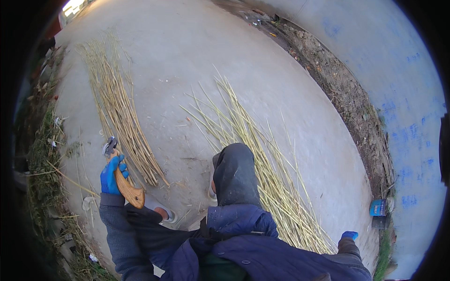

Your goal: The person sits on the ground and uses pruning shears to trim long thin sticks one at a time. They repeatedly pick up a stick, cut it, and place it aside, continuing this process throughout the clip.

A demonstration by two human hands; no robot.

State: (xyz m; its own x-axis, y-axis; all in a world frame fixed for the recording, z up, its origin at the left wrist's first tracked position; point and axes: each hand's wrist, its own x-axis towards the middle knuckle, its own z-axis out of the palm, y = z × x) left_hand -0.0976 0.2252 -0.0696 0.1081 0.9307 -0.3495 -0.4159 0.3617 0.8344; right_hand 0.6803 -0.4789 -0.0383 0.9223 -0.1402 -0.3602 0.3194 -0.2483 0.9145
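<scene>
My left hand (110, 175), in a blue glove, is wrapped round a tool with a curved wooden handle (130, 189). The tool's short metal head (110, 146) sticks up past my fingers; its exact kind is unclear. Just beyond it, a bundle of thin tan stalks (123, 114) lies on the ground, cut ends toward me. A looser pile of greenish-yellow stalks (276, 185) stretches along my right side, partly hidden by my knee. Out at the lower right is my right hand (349, 235), also blue-gloved, close to that pile's near end. Its fingers are too hidden to read.
Pale concrete (183, 42) lies under both piles. Weeds and litter (47, 164) edge it on the left. A strip of dirt (337, 84) runs along a grey wall (398, 70) on the right, with a blue can (378, 207) at its foot.
</scene>
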